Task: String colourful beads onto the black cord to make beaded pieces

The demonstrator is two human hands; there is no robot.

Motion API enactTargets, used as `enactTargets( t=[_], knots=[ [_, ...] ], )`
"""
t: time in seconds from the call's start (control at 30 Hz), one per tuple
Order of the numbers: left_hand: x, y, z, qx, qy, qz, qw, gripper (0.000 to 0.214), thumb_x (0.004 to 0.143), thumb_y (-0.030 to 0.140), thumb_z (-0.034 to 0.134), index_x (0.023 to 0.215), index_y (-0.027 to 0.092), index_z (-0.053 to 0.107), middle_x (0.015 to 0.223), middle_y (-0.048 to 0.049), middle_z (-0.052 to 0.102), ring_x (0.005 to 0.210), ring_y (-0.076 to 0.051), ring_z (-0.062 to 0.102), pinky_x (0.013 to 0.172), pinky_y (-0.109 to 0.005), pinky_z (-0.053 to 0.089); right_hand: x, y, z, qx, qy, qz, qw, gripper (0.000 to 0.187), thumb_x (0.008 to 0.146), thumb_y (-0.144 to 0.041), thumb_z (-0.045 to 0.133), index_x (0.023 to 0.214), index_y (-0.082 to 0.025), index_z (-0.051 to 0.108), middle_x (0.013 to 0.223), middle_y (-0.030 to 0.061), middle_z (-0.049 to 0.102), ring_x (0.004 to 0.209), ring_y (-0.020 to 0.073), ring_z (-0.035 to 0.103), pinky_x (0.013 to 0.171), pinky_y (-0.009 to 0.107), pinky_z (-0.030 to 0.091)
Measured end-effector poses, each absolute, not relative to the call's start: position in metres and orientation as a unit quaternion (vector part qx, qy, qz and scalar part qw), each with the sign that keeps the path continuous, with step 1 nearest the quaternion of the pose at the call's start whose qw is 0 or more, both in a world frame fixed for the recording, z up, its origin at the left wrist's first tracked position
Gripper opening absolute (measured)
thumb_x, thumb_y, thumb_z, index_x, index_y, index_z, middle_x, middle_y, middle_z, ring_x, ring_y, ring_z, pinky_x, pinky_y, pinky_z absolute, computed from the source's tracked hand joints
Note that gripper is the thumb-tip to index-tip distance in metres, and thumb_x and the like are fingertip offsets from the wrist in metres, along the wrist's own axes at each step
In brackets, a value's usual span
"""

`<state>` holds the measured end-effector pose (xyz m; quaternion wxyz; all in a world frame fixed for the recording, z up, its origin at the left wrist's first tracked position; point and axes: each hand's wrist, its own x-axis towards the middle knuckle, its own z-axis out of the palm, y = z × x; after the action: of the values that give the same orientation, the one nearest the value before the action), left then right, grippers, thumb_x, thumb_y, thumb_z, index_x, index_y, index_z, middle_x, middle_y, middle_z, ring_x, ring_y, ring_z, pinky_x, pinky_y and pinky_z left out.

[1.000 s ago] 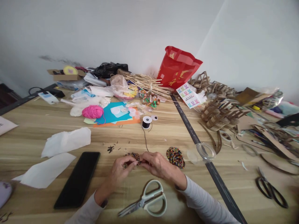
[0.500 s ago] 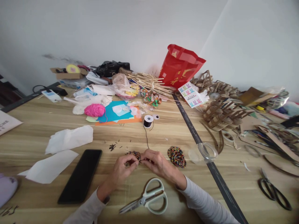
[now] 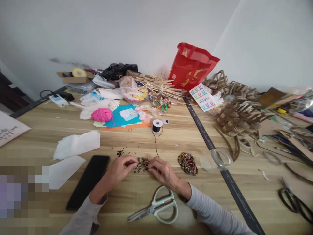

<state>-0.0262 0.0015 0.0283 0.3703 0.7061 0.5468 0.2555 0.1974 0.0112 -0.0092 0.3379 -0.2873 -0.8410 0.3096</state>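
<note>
Both my hands rest on the wooden table [image 3: 171,143] and meet over a small beaded piece [image 3: 141,163] of dark multicoloured beads. My left hand [image 3: 119,169] pinches its left side with curled fingers. My right hand [image 3: 161,171] pinches its right side. A thin black thread [image 3: 155,145] runs from the beaded piece up to a black thread spool [image 3: 156,126]. A finished oval beaded mat [image 3: 187,163] lies just right of my right hand. Pale green scissors [image 3: 156,209] lie shut below my hands.
A black phone [image 3: 88,181] lies to the left, with white tissue sheets [image 3: 77,144] beyond it. Clear round lids [image 3: 221,158] sit on the right by a dark table seam [image 3: 220,169]. Pink yarn [image 3: 101,115], coloured paper, a red bag [image 3: 190,67] and cardboard models crowd the back. Black scissors [image 3: 295,202] lie far right.
The view has drifted slightly, so everything sits a little further right. My left hand has slid left along the beaded piece, showing more beads between my hands.
</note>
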Motion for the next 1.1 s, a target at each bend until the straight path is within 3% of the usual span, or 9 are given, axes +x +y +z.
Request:
enactTargets(
  t=[0.17, 0.3, 0.53, 0.97, 1.1],
  knots=[
    [-0.04, 0.002, 0.03, 0.734, 0.575, 0.124, 0.339, 0.014, 0.073, 0.019, 0.052, 0.078, 0.017, 0.065, 0.076, -0.0046, 0.067, 0.071, -0.019, 0.06, 0.067, -0.028, 0.043, 0.195, 0.011, -0.025, -0.294, -0.811, 0.33, 0.384, 0.011, 0.092, -0.022, 0.052, 0.086, -0.017, 0.06, 0.079, 0.0052, 0.059, 0.074, 0.015, 0.055, 0.065, 0.025, 0.045],
    [-0.047, -0.002, 0.029, 0.754, 0.586, 0.091, 0.283, 0.013, 0.07, 0.013, 0.05, 0.072, 0.019, 0.062, 0.071, -0.0014, 0.063, 0.068, -0.018, 0.058, 0.064, -0.026, 0.04, 0.195, 0.011, -0.028, -0.301, -0.8, 0.35, 0.384, 0.016, 0.092, -0.025, 0.052, 0.079, -0.017, 0.059, 0.074, 0.0045, 0.058, 0.071, 0.0149, 0.054, 0.063, 0.025, 0.045],
    [-0.046, -0.002, 0.023, 0.755, 0.583, 0.104, 0.282, 0.014, 0.069, 0.01, 0.051, 0.069, 0.019, 0.061, 0.065, -0.0003, 0.062, 0.063, -0.018, 0.056, 0.063, -0.027, 0.039, 0.196, 0.012, -0.022, -0.301, -0.796, 0.372, 0.372, 0.018, 0.091, -0.026, 0.05, 0.078, -0.018, 0.058, 0.075, 0.0054, 0.059, 0.072, 0.0161, 0.055, 0.064, 0.027, 0.045],
    [-0.035, 0.005, 0.009, 0.771, 0.555, 0.151, 0.273, 0.014, 0.076, 0.01, 0.052, 0.072, 0.018, 0.063, 0.077, -0.0046, 0.066, 0.075, -0.019, 0.061, 0.072, -0.03, 0.045, 0.196, 0.014, -0.023, -0.345, -0.744, 0.42, 0.388, 0.017, 0.089, -0.026, 0.052, 0.079, -0.015, 0.06, 0.072, 0.0037, 0.057, 0.067, 0.0139, 0.052, 0.062, 0.025, 0.042],
    [-0.033, 0.005, 0.007, 0.754, 0.564, 0.202, 0.269, 0.012, 0.081, 0.018, 0.054, 0.073, 0.017, 0.062, 0.076, -0.0044, 0.065, 0.071, -0.019, 0.06, 0.07, -0.03, 0.047, 0.197, 0.016, -0.024, -0.394, -0.682, 0.472, 0.397, 0.021, 0.087, -0.034, 0.056, 0.078, -0.015, 0.059, 0.07, 0.0015, 0.056, 0.06, 0.0112, 0.049, 0.055, 0.022, 0.038]
  ],
)
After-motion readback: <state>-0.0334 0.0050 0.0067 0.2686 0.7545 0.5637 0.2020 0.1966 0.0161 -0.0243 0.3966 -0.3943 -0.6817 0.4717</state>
